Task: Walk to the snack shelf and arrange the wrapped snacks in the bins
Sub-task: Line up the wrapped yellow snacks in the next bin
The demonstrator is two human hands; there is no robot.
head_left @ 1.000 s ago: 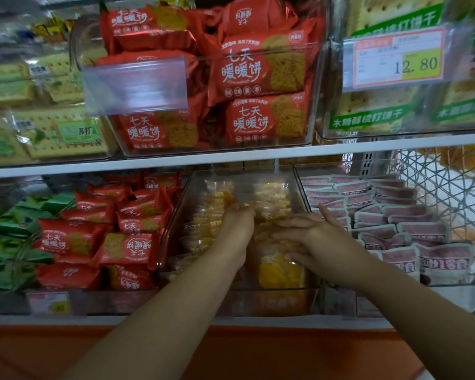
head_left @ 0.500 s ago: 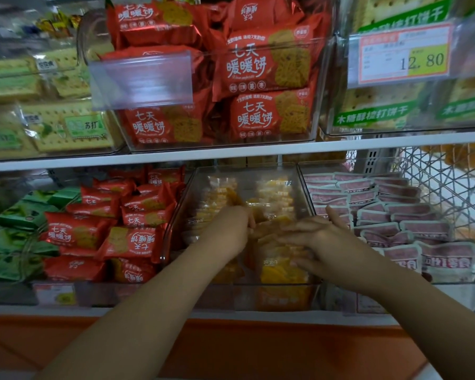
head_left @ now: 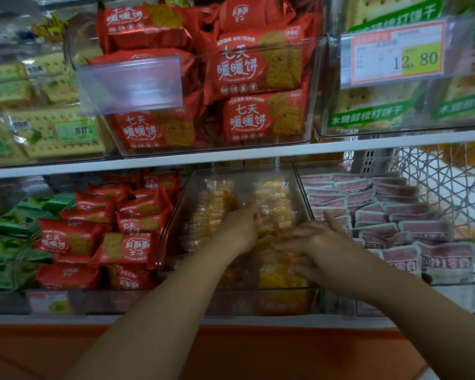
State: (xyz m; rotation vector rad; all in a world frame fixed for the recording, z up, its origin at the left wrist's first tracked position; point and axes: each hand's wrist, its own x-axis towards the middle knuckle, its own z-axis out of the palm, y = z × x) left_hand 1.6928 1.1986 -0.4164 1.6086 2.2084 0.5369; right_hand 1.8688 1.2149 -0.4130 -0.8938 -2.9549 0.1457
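A clear plastic bin (head_left: 299,185) on the lower shelf holds several yellow snacks in clear wrappers (head_left: 272,193). Both my hands are inside it. My left hand (head_left: 239,229) lies on the middle of the pile with its fingers curled over the packets at their tips. My right hand (head_left: 316,245) rests flat on the packets at the bin's front right, fingers stretched leftward and thumb raised. The packets under both hands are partly hidden.
Red wrapped biscuits (head_left: 126,242) fill the bin to the left, green packets (head_left: 14,237) lie beyond. Pink-labelled packs (head_left: 395,215) fill the bin to the right, next to a wire basket (head_left: 444,182). Upper shelf bins (head_left: 258,78) hang overhead with a price tag (head_left: 395,53).
Both hands have stayed in the yellow snack bin, shifting the packets slightly; my left hand has reached a little further back, and my right hand has pressed flatter.
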